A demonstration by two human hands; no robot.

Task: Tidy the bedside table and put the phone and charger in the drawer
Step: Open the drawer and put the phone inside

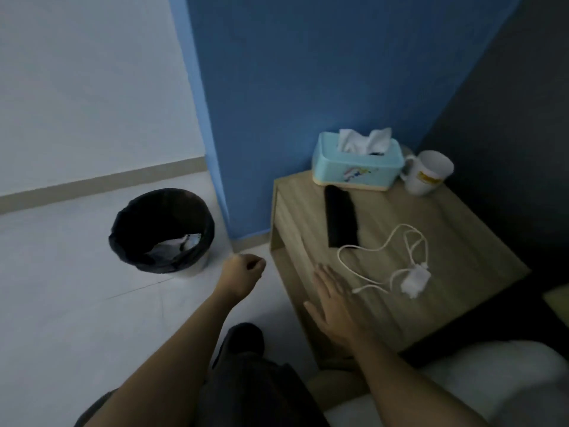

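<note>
A black phone [341, 220] lies flat on the wooden bedside table [455, 241], just in front of the tissue box. To its right and nearer me, a white charger [415, 278] with its looped cable [381, 248] rests on the tabletop. My right hand [334, 300] lies flat, fingers stretched, on the table's front left edge, a little left of the cable's plug end. My left hand [243, 274] hovers over the floor left of the table, fingers curled into a loose fist; whether it holds anything is hidden. The drawer front faces left, shut.
A teal tissue box [358, 167] and a white mug [426, 174] stand at the table's back by the blue wall. A bin with a black liner [160, 229] holding some rubbish stands on the floor to the left. My knee and white bedding are near.
</note>
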